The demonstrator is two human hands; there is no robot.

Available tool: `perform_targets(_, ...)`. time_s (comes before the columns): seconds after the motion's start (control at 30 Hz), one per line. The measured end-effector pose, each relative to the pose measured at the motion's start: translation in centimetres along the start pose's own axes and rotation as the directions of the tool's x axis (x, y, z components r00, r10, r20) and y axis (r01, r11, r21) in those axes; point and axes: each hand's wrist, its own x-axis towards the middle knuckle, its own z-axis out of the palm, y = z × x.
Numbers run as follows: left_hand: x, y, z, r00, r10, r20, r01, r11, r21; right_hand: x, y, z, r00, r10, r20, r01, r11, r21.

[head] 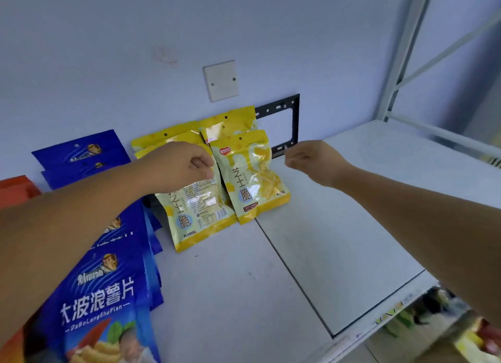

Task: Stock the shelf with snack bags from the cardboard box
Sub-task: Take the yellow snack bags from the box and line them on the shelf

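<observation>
Several yellow snack bags [248, 173] stand leaning against the wall at the back of the white shelf [339, 227]. My left hand [179, 167] reaches in from the left and pinches the top of one yellow bag [198, 208], which shows its printed back label. Just right of the front bag's top edge, my right hand [311, 159] hovers with loosely curled fingers and holds nothing. The cardboard box is out of view.
Blue chip bags [103, 295] lie stacked along the shelf's left side, with orange packs [16, 189] at the far left. A white wall plate [221, 80] and a black bracket [294, 124] sit on the wall behind. The white shelf frame [401, 64] rises at right. A lower shelf [433, 322] shows below.
</observation>
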Motion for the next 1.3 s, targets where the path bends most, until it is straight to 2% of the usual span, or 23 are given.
perform_targets(0.17, -1.0, 4.6, 2.5, 0.995, 0.094, 0.041, -0.093, 0.995, -0.028, -6.4, 0.4, -2.5, 0.997, 0.074, -0.025, -0.074, 0.997, 0.025)
perform_targets(0.37, -1.4, 11.6, 6.2, 0.973, 0.217, 0.078, -0.208, 0.971, -0.116, -14.0, 2.8, -7.0, 0.983, 0.134, -0.127, -0.135, 0.991, 0.002)
perform_targets(0.6, -1.4, 22.2, 10.9, 0.911, 0.382, 0.156, -0.375, 0.924, -0.071, -23.4, 7.9, -14.2, 0.931, 0.241, -0.274, -0.254, 0.967, -0.010)
perform_targets(0.8, -1.9, 32.9, 16.6, 0.847, 0.477, 0.235, -0.469, 0.878, -0.094, -32.8, 13.2, -21.1, 0.892, 0.312, -0.326, -0.337, 0.941, -0.022)
perform_targets(1.1, -4.8, 48.8, 26.3, 0.769, 0.553, 0.320, -0.497, 0.833, -0.244, -46.6, 21.3, -30.8, 0.817, 0.421, -0.395, -0.458, 0.889, 0.001)
perform_targets(1.2, -5.5, 53.4, 29.9, 0.732, 0.578, 0.361, -0.506, 0.816, -0.280, -51.1, 24.4, -33.1, 0.799, 0.441, -0.408, -0.486, 0.874, -0.008)
perform_targets(1.3, -6.0, 57.5, 33.3, 0.682, 0.601, 0.418, -0.521, 0.799, -0.299, -54.8, 27.7, -34.7, 0.749, 0.504, -0.430, -0.551, 0.834, 0.019)
